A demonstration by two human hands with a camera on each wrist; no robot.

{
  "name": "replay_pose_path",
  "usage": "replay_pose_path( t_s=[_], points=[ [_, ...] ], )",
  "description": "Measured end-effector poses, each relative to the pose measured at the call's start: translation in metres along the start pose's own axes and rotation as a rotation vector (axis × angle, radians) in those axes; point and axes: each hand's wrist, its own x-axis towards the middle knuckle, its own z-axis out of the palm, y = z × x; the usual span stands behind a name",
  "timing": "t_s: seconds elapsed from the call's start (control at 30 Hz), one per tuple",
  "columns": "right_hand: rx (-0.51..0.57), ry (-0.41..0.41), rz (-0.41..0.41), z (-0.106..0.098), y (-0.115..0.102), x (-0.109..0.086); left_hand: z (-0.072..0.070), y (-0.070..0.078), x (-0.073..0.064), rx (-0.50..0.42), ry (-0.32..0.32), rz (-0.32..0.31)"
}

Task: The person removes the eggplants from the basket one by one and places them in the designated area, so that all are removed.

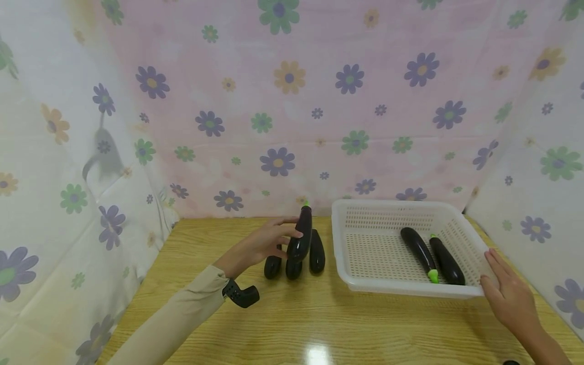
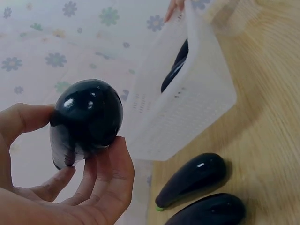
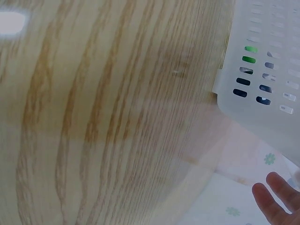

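My left hand holds an eggplant between thumb and fingers, its green tip upward in the head view. In the left wrist view the rounded end of the held eggplant faces the camera. Below and behind it, several dark eggplants lie on the table, partly hidden by the hand. My right hand grips the right rim of a white plastic basket, near its front corner. Two eggplants lie inside, toward the basket's right side. The right wrist view shows only some fingers beside the basket wall.
The wooden table runs back to a flowered cloth, which also hangs on both sides. A black band with a curved piece is on the left wrist. A small dark object shows at the bottom edge.
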Motion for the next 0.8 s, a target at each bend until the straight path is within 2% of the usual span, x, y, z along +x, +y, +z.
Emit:
replay_pose_path(
  t_s=[0.13, 0.3, 0.5, 0.63, 0.8],
  points=[
    [0.006, 0.009, 0.010, 0.000, -0.001, 0.000, -0.003, -0.008, -0.002, -0.001, 0.016, -0.028],
    [-0.004, 0.031, 0.009, 0.002, 0.000, -0.001, -0.010, -0.016, -0.006, 0.001, 0.041, -0.024],
    [0.018, 0.034, -0.007, 0.003, -0.002, 0.001, -0.024, -0.023, -0.016, 0.053, 0.090, -0.028],
    [0.029, 0.017, 0.000, 0.002, -0.004, 0.001, -0.034, -0.029, -0.019, 0.041, 0.119, -0.035],
    [0.001, 0.011, 0.008, 0.000, -0.004, 0.002, -0.039, -0.027, -0.024, 0.048, 0.118, -0.036]
  ],
)
